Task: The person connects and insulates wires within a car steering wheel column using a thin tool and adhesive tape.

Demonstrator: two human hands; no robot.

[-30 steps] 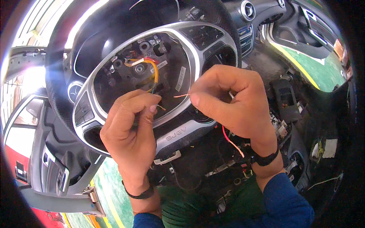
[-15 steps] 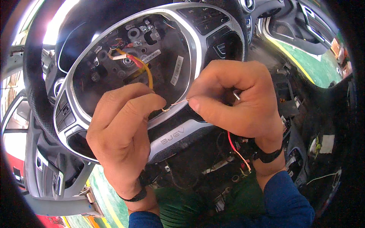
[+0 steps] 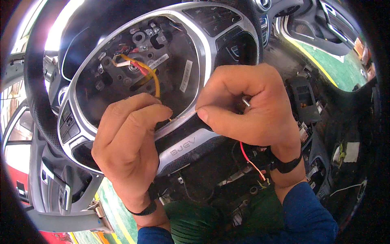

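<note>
Over the lower rim of the opened steering wheel [image 3: 185,151], both my hands work at fine bare copper strands [image 3: 172,119]. My left hand [image 3: 128,144] is closed in a pinch at the lower end of a yellow wire [image 3: 156,83], which runs down from the wheel's hub. Thumb and forefinger of my right hand [image 3: 252,107] pinch the tip of a thin copper strand. A shiny metal rod end [image 3: 246,101] sticks out within the right hand's curled fingers; the rest is hidden. Below that hand hangs a red wire [image 3: 245,153] with a stripped copper end.
Inside the hub are metal brackets, a white connector lead [image 3: 122,63] and white labels [image 3: 186,76]. Dark, dismantled interior parts [image 3: 304,99] lie to the right. An open car door [image 3: 53,179] stands at left, another [image 3: 319,28] at far right. My green-trousered legs [image 3: 195,221] are below.
My right hand has shifted slightly left, nearer my left hand, and less of the copper strand shows between them. The view has moved a little. Both pinches stay closed.
</note>
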